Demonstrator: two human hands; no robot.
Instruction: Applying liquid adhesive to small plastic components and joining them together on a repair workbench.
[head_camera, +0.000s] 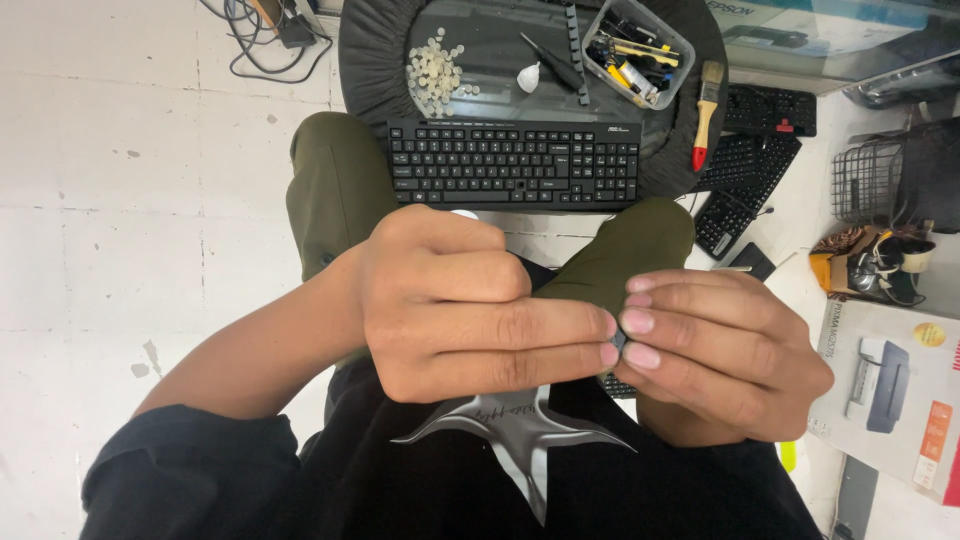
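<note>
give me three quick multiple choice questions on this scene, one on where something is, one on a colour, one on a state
1. Where does the black keyboard lie?
A. across the person's knees, against the round stool
B. on the floor at the left
C. in the wire basket

2. What colour is the tip of the paintbrush handle?
A. blue
B. red
C. green

3. How do the two hands stand?
A. wide apart
B. flat on the keys
C. fingertips together around a small dark piece

Answers:
1 A, it spans both olive trouser legs at the edge of the stool.
2 B, the pale wooden handle ends in red.
3 C, the left hand and right hand meet fingertip to fingertip, with a small dark piece barely visible between them.
</note>
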